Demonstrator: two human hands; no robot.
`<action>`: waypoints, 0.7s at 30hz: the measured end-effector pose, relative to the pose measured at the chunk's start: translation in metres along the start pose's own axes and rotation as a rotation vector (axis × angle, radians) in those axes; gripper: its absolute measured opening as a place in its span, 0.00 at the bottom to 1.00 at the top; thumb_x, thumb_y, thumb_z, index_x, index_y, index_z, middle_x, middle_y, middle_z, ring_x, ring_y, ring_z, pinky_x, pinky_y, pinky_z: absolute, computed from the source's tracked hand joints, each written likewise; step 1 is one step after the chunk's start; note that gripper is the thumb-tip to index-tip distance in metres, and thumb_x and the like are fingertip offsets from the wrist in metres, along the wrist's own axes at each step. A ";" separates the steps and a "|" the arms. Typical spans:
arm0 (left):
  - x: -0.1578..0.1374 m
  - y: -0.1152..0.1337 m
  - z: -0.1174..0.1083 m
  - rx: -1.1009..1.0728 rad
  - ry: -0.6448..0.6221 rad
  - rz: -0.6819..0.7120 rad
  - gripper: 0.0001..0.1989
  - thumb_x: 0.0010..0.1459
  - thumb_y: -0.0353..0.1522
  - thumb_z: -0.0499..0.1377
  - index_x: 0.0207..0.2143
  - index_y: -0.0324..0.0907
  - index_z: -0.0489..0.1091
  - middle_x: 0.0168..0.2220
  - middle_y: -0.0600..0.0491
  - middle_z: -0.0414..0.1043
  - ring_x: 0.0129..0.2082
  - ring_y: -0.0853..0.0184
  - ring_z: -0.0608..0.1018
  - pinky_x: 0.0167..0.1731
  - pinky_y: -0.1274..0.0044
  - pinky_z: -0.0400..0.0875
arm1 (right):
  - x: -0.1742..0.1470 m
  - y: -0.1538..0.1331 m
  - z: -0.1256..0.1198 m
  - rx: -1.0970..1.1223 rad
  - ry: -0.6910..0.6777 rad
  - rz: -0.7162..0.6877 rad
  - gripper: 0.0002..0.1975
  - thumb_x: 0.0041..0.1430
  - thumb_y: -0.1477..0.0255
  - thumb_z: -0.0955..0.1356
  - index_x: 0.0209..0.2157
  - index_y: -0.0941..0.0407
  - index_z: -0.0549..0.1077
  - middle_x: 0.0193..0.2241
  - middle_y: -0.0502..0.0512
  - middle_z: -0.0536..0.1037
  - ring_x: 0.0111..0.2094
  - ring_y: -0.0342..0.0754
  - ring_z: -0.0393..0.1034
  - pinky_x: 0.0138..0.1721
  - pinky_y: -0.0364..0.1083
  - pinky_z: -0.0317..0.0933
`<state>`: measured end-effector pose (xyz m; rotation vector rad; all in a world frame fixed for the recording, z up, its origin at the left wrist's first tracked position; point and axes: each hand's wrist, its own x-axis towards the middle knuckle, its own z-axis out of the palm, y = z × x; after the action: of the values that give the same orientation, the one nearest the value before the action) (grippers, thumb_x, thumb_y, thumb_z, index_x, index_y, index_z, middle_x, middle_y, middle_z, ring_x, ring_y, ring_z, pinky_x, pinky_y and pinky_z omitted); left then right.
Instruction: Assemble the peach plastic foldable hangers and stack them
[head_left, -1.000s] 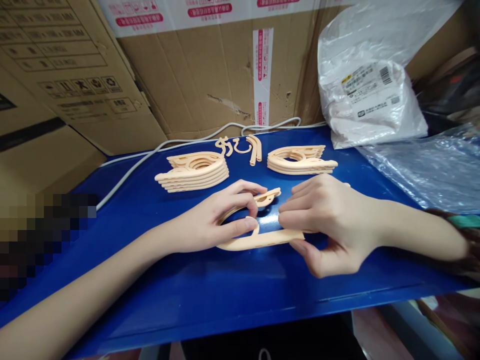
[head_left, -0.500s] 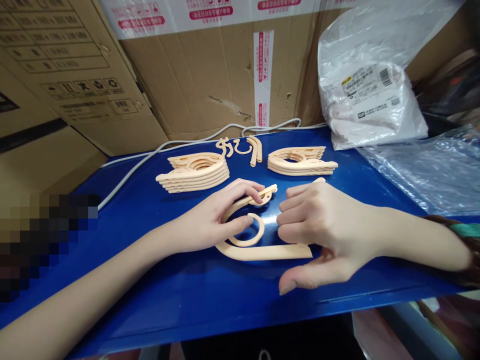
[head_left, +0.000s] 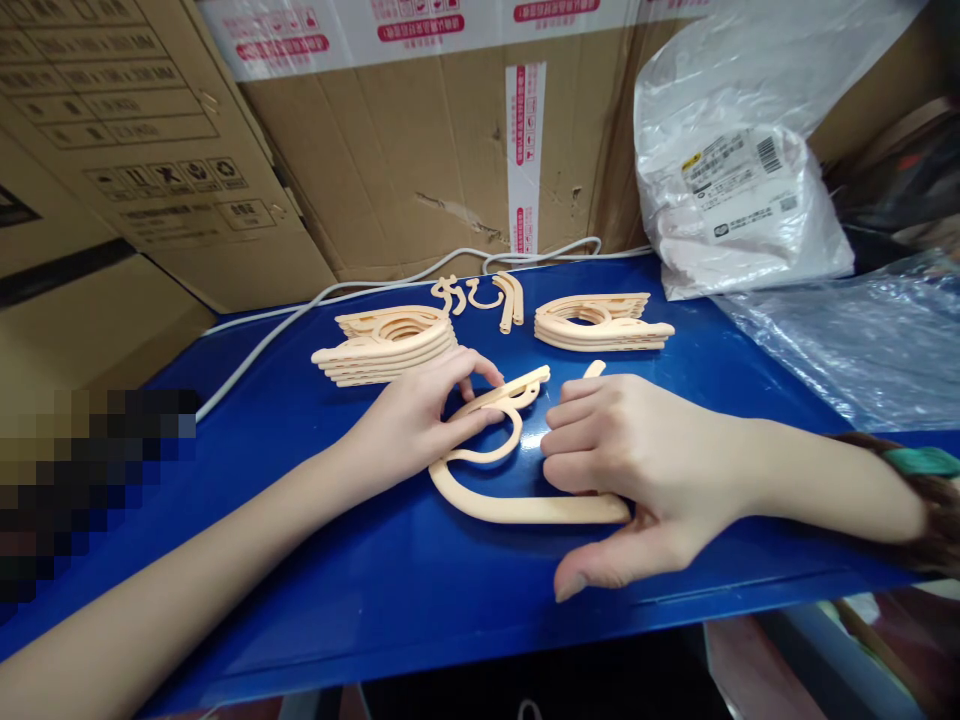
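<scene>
A cream plastic folding hanger (head_left: 517, 510) lies on the blue table in front of me. Its long curved arm is nearest to me, and a round hook curls up inside it. My left hand (head_left: 442, 405) pinches the hanger's upper arm between thumb and fingers at its left end. My right hand (head_left: 626, 460) is over the hanger's right side, back upward, fingers curled and thumb stretched out below. A pale hanger piece (head_left: 595, 369) pokes out above those curled fingers; most of it is hidden. The long arm's right end meets the right hand near the palm.
Folded cream hangers form a left stack (head_left: 390, 350) and a right stack (head_left: 600, 322). Between them lie loose hooks (head_left: 484, 293) and short curved arms (head_left: 510, 300). A white cable (head_left: 322, 297) runs behind. Cardboard boxes (head_left: 420, 140), a white parcel bag (head_left: 739, 200) and clear plastic (head_left: 847, 330) surround the table.
The hanger's hook has shifted up and left, near my left thumb, and my left fingers have drawn back along the upper arm. My right hand and the protruding piece have moved left.
</scene>
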<state>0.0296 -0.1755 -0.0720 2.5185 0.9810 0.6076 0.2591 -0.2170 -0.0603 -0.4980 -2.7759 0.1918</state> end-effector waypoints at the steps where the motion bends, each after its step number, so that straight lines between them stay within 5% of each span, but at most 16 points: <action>1: 0.000 0.000 0.000 0.025 0.009 -0.020 0.12 0.63 0.41 0.57 0.44 0.44 0.69 0.32 0.57 0.69 0.30 0.71 0.70 0.30 0.78 0.62 | 0.000 0.000 0.000 -0.001 0.000 -0.007 0.28 0.56 0.48 0.66 0.17 0.56 0.59 0.16 0.45 0.62 0.21 0.41 0.51 0.29 0.46 0.45; 5: -0.002 0.000 -0.002 0.116 0.046 -0.049 0.13 0.64 0.43 0.56 0.45 0.44 0.68 0.26 0.59 0.62 0.26 0.71 0.67 0.27 0.78 0.60 | 0.000 0.000 0.002 0.011 0.000 -0.036 0.27 0.57 0.49 0.66 0.18 0.56 0.61 0.17 0.45 0.63 0.23 0.41 0.52 0.31 0.46 0.47; 12: -0.002 0.002 -0.002 0.184 0.071 -0.047 0.15 0.65 0.44 0.54 0.45 0.44 0.68 0.30 0.57 0.65 0.27 0.70 0.69 0.28 0.78 0.60 | 0.002 -0.001 0.001 -0.013 0.038 -0.094 0.22 0.59 0.53 0.67 0.22 0.56 0.67 0.23 0.48 0.67 0.28 0.44 0.56 0.32 0.46 0.49; 21: -0.001 0.004 -0.003 0.199 0.077 -0.027 0.12 0.66 0.40 0.53 0.45 0.43 0.67 0.34 0.55 0.69 0.29 0.70 0.70 0.30 0.78 0.62 | 0.000 0.005 -0.001 -0.353 0.195 -0.130 0.26 0.62 0.50 0.61 0.31 0.59 0.74 0.26 0.52 0.67 0.26 0.45 0.57 0.29 0.46 0.48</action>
<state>0.0294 -0.1787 -0.0677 2.6660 1.1535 0.6308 0.2612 -0.2126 -0.0601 -0.3907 -2.6425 -0.3634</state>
